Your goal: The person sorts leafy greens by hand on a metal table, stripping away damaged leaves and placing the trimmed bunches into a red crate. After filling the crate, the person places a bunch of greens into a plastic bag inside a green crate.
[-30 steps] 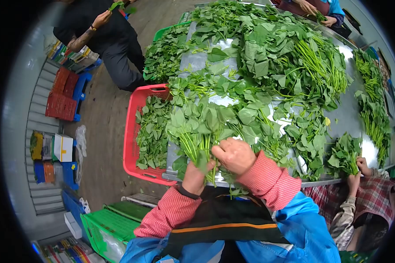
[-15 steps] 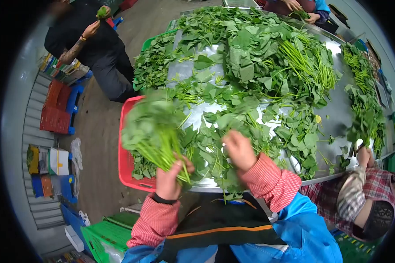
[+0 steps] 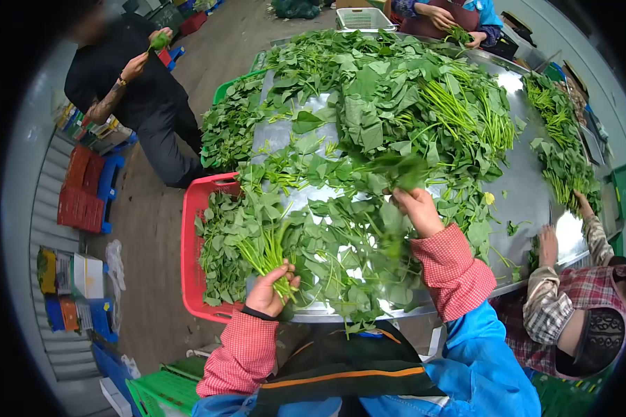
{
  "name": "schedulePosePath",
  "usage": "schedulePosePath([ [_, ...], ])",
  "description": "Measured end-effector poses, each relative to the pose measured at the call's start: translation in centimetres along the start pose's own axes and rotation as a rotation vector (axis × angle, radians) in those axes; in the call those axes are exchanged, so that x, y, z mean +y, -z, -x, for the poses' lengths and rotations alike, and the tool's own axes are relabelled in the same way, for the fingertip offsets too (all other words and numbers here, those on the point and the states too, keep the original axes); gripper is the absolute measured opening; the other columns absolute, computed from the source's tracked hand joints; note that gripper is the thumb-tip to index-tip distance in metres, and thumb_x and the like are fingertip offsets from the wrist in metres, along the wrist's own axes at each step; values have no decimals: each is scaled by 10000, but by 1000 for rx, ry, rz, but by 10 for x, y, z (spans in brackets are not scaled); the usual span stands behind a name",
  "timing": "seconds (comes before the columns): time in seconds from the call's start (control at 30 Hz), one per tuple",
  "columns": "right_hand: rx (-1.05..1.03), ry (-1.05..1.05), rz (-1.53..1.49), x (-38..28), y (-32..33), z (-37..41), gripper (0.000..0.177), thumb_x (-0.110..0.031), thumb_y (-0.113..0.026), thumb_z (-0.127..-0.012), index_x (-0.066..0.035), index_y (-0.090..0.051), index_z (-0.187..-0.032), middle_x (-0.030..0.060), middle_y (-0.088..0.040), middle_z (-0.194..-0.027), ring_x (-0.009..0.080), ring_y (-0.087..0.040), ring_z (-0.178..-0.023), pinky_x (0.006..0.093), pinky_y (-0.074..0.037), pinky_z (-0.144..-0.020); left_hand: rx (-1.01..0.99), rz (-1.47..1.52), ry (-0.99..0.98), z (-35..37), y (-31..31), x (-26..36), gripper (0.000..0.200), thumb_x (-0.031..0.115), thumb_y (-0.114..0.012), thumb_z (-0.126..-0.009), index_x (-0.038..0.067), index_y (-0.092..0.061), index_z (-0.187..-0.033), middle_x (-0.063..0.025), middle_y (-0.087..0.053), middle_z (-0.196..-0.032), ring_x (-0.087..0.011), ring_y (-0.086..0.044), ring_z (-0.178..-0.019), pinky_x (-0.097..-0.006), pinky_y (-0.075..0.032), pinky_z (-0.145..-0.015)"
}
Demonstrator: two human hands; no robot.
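My left hand (image 3: 271, 290) is closed round the stem ends of a bunch of leafy greens (image 3: 261, 254), whose leaves spread up and left over the red basket (image 3: 188, 257). Farther right, my right hand (image 3: 419, 208) pinches some leafy stems (image 3: 400, 170) above the greens on the table; their leaves are blurred. Loose greens lie on the metal table (image 3: 528, 187) between my hands. A large heap of greens (image 3: 410, 97) covers the table's far middle.
A co-worker (image 3: 584, 306) at the right has both hands near the table. Another person (image 3: 135, 90) in dark clothes stands at the left, holding a leaf. A third person's hands (image 3: 452, 17) hold greens at the far edge. Green crates (image 3: 163, 389) stand lower left.
My left hand's bunch has dropped from its raised position beside the red basket. My right hand has moved right and up, now with leafy stems. The right co-worker's hands have moved apart.
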State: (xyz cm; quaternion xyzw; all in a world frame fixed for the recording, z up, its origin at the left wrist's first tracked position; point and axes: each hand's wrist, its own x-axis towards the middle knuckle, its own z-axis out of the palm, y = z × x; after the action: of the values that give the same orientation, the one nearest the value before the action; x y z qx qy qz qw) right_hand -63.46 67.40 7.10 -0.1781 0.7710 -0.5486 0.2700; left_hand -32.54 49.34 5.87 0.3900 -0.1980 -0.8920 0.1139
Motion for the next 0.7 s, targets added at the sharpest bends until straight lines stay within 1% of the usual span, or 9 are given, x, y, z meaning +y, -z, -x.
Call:
schedulePosePath([
  [0.03,-50,-144,-161,-3,4,0,281,-250,-608,-867,23,-649,-920,201,-650,-806,293,-614,-676,367,-485,-684,-15,-6,-47,5,-10,4,237,39,-612,-861,14,-541,-1085,-81,-620,-967,-147,-591,-754,-343,-535,-785],
  [0.07,-1,-13,209,22,-1,-8,292,-241,-592,-887,46,-632,-917,142,-652,-776,229,-598,-651,342,-476,-653,15,-54,-107,10,-25,5,227,41,-617,-854,37,-537,-1066,-84,-617,-962,-147,-586,-750,-328,-522,-734],
  [0.1,-36,98,212,24,-1,-5,290,-225,-591,-887,62,-624,-913,86,-650,-766,178,-573,-632,293,-463,-632,-25,-106,-144,13,-38,7,223,43,-619,-853,41,-533,-1058,-86,-617,-960,-147,-585,-749,-323,-517,-716],
  [0.17,-183,-49,-369,27,-7,-7,274,-207,-557,-910,60,-621,-918,48,-641,-766,155,-559,-613,266,-452,-607,-96,-197,-222,15,-58,6,215,46,-624,-850,50,-524,-1041,-90,-615,-956,-147,-583,-748,-311,-507,-681],
  [0.27,-139,174,-133,54,-11,-18,262,-204,-519,-936,33,-629,-930,42,-619,-744,131,-558,-609,261,-444,-576,-81,-298,-327,15,-77,2,216,58,-636,-845,52,-514,-1023,-105,-620,-946,-147,-579,-726,-304,-501,-657],
  [0.37,-248,-47,-186,-10,-7,12,272,-208,-505,-946,36,-626,-944,41,-624,-756,128,-566,-616,268,-452,-570,-69,-381,-409,15,-93,5,209,57,-644,-841,47,-525,-1012,-119,-634,-934,-146,-582,-710,-292,-496,-643],
  [0.5,-160,287,235,-10,-19,15,278,-230,-523,-929,30,-608,-976,133,-640,-767,262,-589,-626,356,-497,-637,-120,-452,-419,5,-103,10,191,28,-644,-836,48,-540,-995,-130,-659,-946,-141,-594,-716,-260,-483,-632],
  [0.63,-97,631,288,-51,-43,35,230,-225,-558,-882,-11,-631,-928,209,-636,-799,367,-620,-698,422,-502,-655,-169,-487,-380,-8,-111,0,218,6,-653,-823,43,-540,-1006,-131,-665,-1007,-115,-586,-709,-248,-495,-634],
  [0.7,-107,538,531,-75,-52,47,212,-220,-581,-837,-10,-603,-837,215,-621,-756,398,-608,-709,470,-488,-638,-184,-588,-438,-9,-115,-9,282,-7,-658,-815,36,-542,-1068,-91,-660,-1012,-111,-599,-769,-247,-500,-677],
])
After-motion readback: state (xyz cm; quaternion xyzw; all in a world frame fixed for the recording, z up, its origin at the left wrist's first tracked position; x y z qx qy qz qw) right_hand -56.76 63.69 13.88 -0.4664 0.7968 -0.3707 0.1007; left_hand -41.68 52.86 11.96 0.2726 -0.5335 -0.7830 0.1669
